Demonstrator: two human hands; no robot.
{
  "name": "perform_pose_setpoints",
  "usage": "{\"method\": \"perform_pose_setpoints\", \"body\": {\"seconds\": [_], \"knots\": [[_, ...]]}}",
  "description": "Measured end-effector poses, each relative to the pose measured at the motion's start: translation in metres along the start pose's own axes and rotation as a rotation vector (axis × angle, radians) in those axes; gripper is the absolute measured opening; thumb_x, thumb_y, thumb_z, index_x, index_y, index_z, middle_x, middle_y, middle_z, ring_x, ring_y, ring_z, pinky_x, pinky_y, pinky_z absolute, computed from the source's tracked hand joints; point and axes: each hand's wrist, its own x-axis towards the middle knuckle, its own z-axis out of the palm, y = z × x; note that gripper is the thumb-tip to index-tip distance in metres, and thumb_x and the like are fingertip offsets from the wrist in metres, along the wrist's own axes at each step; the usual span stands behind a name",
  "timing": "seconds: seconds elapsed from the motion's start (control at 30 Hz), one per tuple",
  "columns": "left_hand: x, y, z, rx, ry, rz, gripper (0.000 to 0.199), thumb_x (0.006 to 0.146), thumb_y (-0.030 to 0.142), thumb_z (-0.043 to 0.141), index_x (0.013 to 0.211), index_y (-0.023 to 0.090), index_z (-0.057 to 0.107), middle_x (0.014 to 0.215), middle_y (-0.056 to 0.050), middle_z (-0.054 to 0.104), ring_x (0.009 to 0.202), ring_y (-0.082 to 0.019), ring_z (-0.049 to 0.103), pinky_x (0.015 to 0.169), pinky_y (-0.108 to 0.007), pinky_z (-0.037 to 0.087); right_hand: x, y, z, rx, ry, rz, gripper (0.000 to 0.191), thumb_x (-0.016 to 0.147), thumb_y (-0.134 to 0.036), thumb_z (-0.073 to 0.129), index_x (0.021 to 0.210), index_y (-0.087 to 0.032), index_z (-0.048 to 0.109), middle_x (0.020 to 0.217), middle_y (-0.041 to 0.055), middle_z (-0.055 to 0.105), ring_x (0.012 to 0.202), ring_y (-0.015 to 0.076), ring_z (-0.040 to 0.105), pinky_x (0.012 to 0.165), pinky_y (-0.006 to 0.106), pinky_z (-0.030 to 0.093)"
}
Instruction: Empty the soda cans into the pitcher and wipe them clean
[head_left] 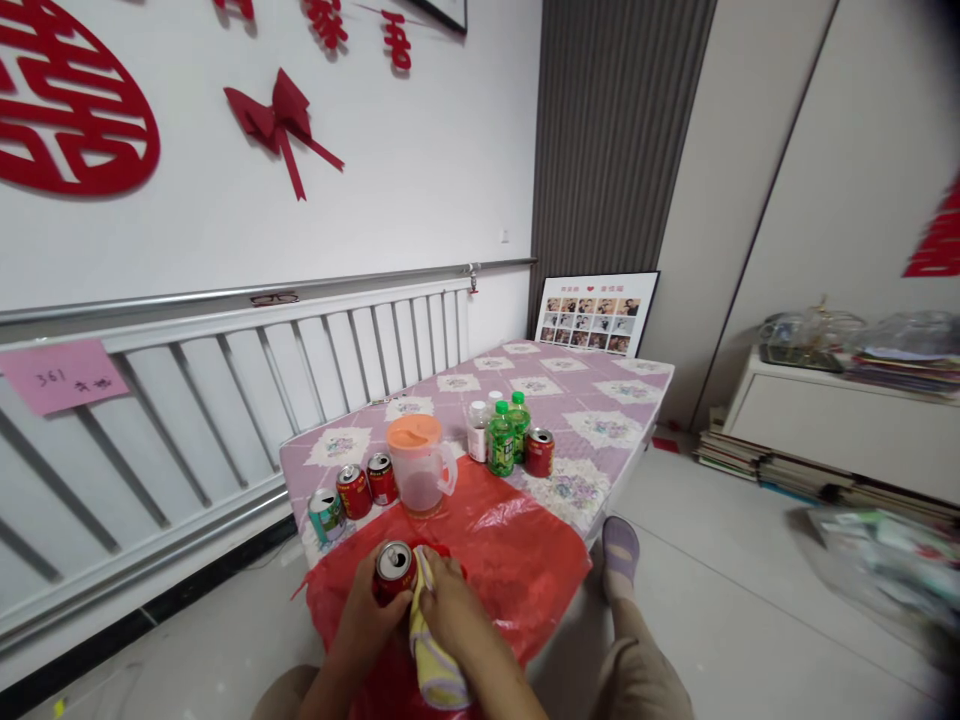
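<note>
A red can (395, 566) with an opened top stands upright in my left hand (367, 615), whose fingers wrap round its side. My right hand (448, 605) grips a yellow cloth (435, 672) and presses it to the can's right side; the cloth's lower end hangs toward me. Both hands are over a red plastic sheet (517, 545) at the table's near end. Just beyond them stands a clear pitcher (420, 480) with an orange lid.
Left of the pitcher stand a teal can (327, 515) and two red cans (353, 491). To its right are green bottles (501, 440), clear bottles (478, 432) and another red can (539, 453). A radiator (225, 380) lines the left side of the flowered table (600, 390).
</note>
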Motion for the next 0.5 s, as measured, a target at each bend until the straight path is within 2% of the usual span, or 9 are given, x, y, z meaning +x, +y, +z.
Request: {"method": "perform_pose_setpoints", "body": {"seconds": [0.1, 0.2, 0.27, 0.33, 0.4, 0.5], "knots": [[0.002, -0.001, -0.003, 0.000, -0.018, 0.020, 0.059, 0.063, 0.028, 0.068, 0.120, 0.017, 0.058, 0.124, -0.012, 0.067, 0.120, -0.032, 0.060, 0.106, -0.045, 0.047, -0.002, -0.003, -0.002, 0.007, -0.011, -0.003, 0.065, 0.081, -0.016, 0.049, 0.146, -0.013, 0.042, 0.145, 0.0168, 0.047, 0.136, 0.0234, 0.044, 0.113, 0.034, 0.031], [0.005, -0.001, -0.010, -0.005, -0.067, 0.013, 0.058, 0.064, 0.028, 0.070, 0.121, 0.022, 0.060, 0.126, -0.010, 0.067, 0.121, -0.030, 0.060, 0.106, -0.042, 0.047, -0.005, -0.010, -0.009, 0.066, -0.038, -0.002, 0.076, 0.080, -0.022, 0.056, 0.151, -0.013, 0.031, 0.155, 0.0153, 0.032, 0.146, 0.0217, 0.027, 0.117, 0.033, 0.023], [0.007, -0.002, -0.014, -0.012, -0.126, 0.002, 0.062, 0.065, 0.030, 0.071, 0.125, 0.020, 0.058, 0.130, -0.011, 0.065, 0.124, -0.030, 0.058, 0.109, -0.042, 0.045, -0.008, -0.013, -0.013, 0.144, -0.072, 0.000, 0.083, 0.077, -0.023, 0.059, 0.153, -0.018, 0.027, 0.162, 0.0126, 0.018, 0.149, 0.0216, 0.017, 0.119, 0.036, 0.020], [0.009, -0.003, -0.018, -0.037, -0.183, -0.009, 0.068, 0.064, 0.031, 0.071, 0.129, 0.016, 0.055, 0.134, -0.013, 0.062, 0.128, -0.031, 0.055, 0.112, -0.044, 0.042, -0.010, -0.013, -0.014, 0.204, -0.091, -0.013, 0.080, 0.078, -0.022, 0.059, 0.152, -0.023, 0.029, 0.164, 0.0099, 0.011, 0.150, 0.0212, 0.014, 0.119, 0.037, 0.018], [0.010, -0.003, -0.021, -0.081, -0.232, -0.030, 0.073, 0.063, 0.030, 0.072, 0.131, 0.014, 0.053, 0.136, -0.014, 0.060, 0.130, -0.032, 0.053, 0.113, -0.047, 0.039, -0.010, -0.009, -0.010, 0.203, -0.066, -0.028, 0.073, 0.081, -0.019, 0.055, 0.151, -0.022, 0.033, 0.162, 0.0106, 0.017, 0.149, 0.0203, 0.019, 0.119, 0.036, 0.019], [0.013, -0.002, -0.026, -0.140, -0.289, -0.089, 0.076, 0.060, 0.028, 0.073, 0.132, 0.017, 0.052, 0.138, -0.013, 0.059, 0.132, -0.034, 0.050, 0.115, -0.051, 0.036, -0.008, 0.000, 0.001, 0.164, -0.013, -0.031, 0.068, 0.081, -0.013, 0.049, 0.148, -0.016, 0.039, 0.153, 0.0141, 0.035, 0.143, 0.0198, 0.032, 0.117, 0.034, 0.023]]}}
